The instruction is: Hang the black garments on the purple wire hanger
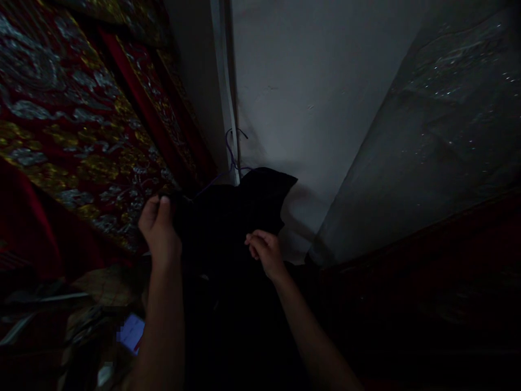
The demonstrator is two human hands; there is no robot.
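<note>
Left hand [160,228]: we count one.
Right hand [266,252]: we count one, which gives us two hands in all.
Forearms [163,320]: we count two.
Black cloth [228,228]: we make it one, though the gloom may hide a second piece from us.
Purple cord [233,157]: we find one.
Pale post [223,70]: we see one.
Lit blue rectangle [132,332]: we see one.
Clear plastic sheet [448,114]: we count one.
White wall [305,125]: we count one.
</note>
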